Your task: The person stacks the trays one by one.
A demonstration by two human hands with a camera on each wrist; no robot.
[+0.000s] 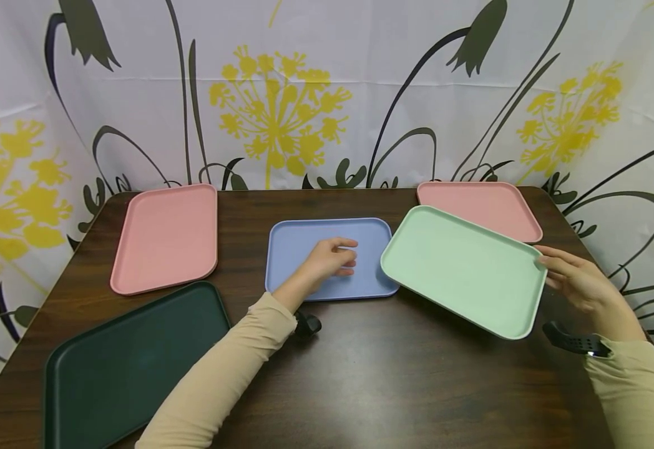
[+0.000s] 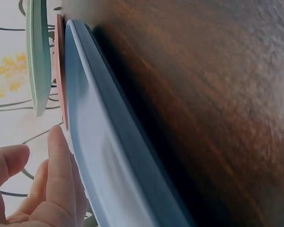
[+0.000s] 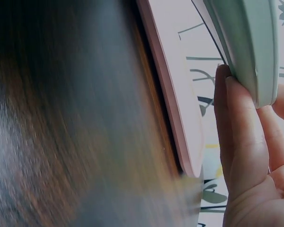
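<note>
My right hand (image 1: 582, 280) pinches the right end of a light green tray (image 1: 467, 268), thumb on top and fingers beneath. In the right wrist view the green tray (image 3: 255, 47) is raised above the table, its end between thumb and fingers. Its left corner overlaps the edge of a blue tray (image 1: 287, 249) in the head view. Over that blue tray hovers my left hand (image 1: 329, 259), fingers loosely bent and holding nothing. The left wrist view has the hand (image 2: 47, 189) beside the rim of the blue tray (image 2: 118, 146), thumb apart from the fingers.
One pink tray (image 1: 166, 237) lies at the back left, another pink tray (image 1: 484, 206) at the back right, partly behind the green one. A dark green tray (image 1: 136, 368) sits at the front left, under the left forearm. A patterned curtain (image 1: 316, 37) hangs behind the brown table (image 1: 394, 386).
</note>
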